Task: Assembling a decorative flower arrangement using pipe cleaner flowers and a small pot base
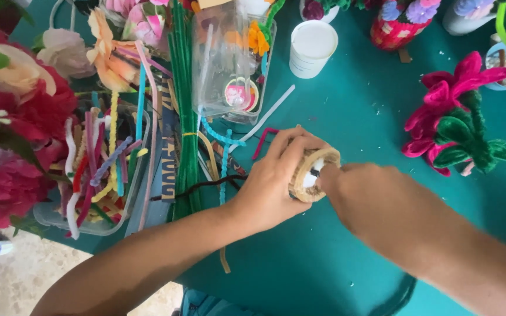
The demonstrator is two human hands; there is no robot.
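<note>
The left hand (270, 181) curls around a small twine-wrapped pot (310, 174), fingers clasping its rim; the right hand (361, 196) presses its fingertips into the pot's white-filled mouth; the pot sits mid-scene above the teal table (335, 257); pipe cleaners (98, 164) lie left; a white cup (312, 48) stands far.

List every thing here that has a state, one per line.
Twine-wrapped pot: tilted, gripped by left hand.
Right hand: fingers at the pot's mouth.
White cup: upright.
Clear container: lying over.
Pink pipe-cleaner flower: assembled, on the table.
</note>
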